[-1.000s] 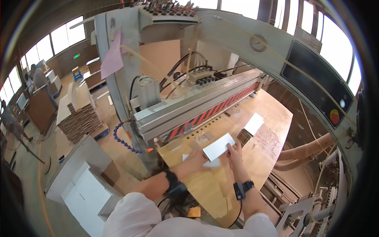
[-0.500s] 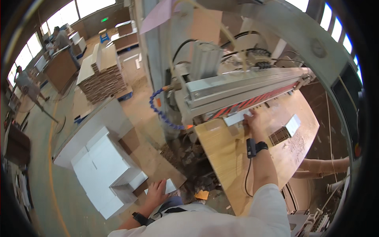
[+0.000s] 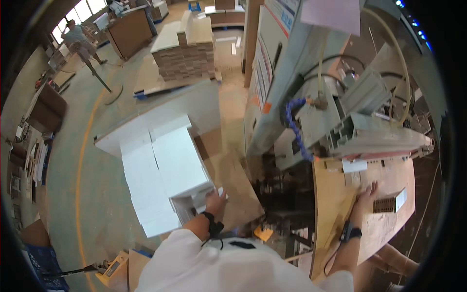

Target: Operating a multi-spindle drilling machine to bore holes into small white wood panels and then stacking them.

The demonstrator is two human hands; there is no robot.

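The left hand (image 3: 215, 201) is at the white stack's (image 3: 168, 165) near corner, a white sliver (image 3: 222, 191) showing at its fingers — blur hides whether they pinch it, so I cannot tell. The right hand (image 3: 367, 193), also smeared, has its fingers loosely spread over the table (image 3: 335, 209), just short of a white panel (image 3: 355, 166). The panel lies on the table below the machine's beam (image 3: 389, 132), its far edge hard to make out.
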